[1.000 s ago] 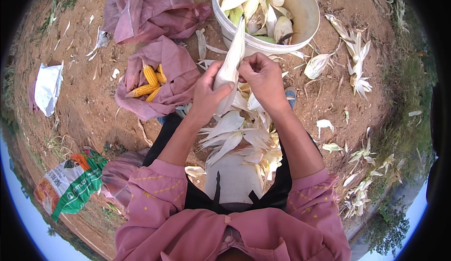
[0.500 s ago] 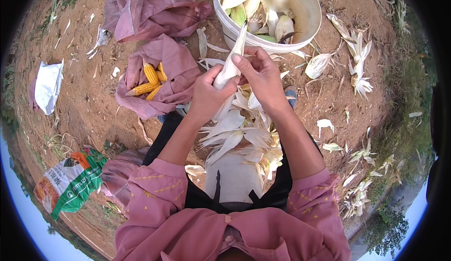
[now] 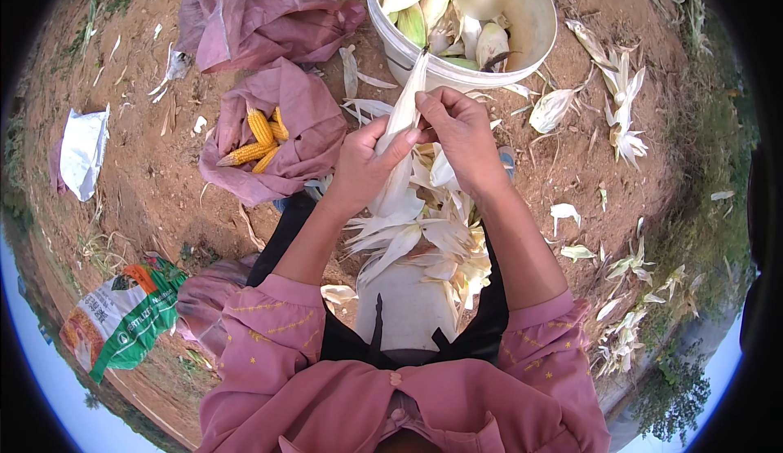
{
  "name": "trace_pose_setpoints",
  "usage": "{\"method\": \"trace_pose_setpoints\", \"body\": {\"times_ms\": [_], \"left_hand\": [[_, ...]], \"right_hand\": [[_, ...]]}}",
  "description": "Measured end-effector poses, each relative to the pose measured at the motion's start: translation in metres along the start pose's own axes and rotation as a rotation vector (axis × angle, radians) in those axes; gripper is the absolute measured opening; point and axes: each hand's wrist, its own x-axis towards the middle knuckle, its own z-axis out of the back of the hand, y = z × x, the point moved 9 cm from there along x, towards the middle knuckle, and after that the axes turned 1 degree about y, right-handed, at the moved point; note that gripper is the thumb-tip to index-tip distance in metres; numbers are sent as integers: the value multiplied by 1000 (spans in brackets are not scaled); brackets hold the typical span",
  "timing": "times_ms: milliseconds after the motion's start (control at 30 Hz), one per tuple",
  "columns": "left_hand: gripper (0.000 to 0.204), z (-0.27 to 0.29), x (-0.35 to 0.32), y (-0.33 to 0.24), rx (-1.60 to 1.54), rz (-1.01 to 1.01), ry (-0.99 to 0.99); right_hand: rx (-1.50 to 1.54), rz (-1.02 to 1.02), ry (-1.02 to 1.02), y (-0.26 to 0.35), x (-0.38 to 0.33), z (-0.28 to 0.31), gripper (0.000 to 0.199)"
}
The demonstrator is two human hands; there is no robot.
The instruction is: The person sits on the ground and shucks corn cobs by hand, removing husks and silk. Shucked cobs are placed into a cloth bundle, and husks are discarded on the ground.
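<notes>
Between my hands, an ear of corn (image 3: pixel 403 114) in pale dry husk stands tilted, its dark tip pointing away from me toward the bucket. My left hand (image 3: pixel 365 163) is closed round its lower part, thumb across the front. On the right side of the ear, my right hand (image 3: pixel 461 131) pinches the husk between thumb and fingers. Loose husks (image 3: pixel 424 233) lie heaped just below my hands, over a pale surface between my legs. Left of my hands, several bare yellow cobs (image 3: pixel 259 139) rest in an opened pink sack (image 3: pixel 314 114).
A white bucket (image 3: pixel 545 53) with unhusked ears stands ahead of my hands. Another pink sack (image 3: pixel 261 13) lies far left. Near left are a green and white printed bag (image 3: pixel 134 322) and, farther off, a white sheet (image 3: pixel 84 151). Husk scraps (image 3: pixel 624 110) litter the dirt at right.
Both hands and the ear have shifted only slightly. My right hand has moved a little to the right and nearer me along the husk; my left keeps its hold.
</notes>
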Motion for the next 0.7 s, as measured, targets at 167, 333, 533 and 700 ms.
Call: {"method": "trace_pose_setpoints", "body": {"times_ms": [167,333,533,700], "left_hand": [[34,-2,-3,7,-15,100,60],[31,-3,-5,6,143,53,85],[25,3,-6,-12,338,-45,-71],[23,22,-1,-17,65,-148,-268]], "right_hand": [[-35,26,63,4,0,-5,20],[-183,43,70,-9,4,0,19],[82,-116,10,-17,-4,-8,22],[236,-135,116,-20,-6,-27,23]]}}
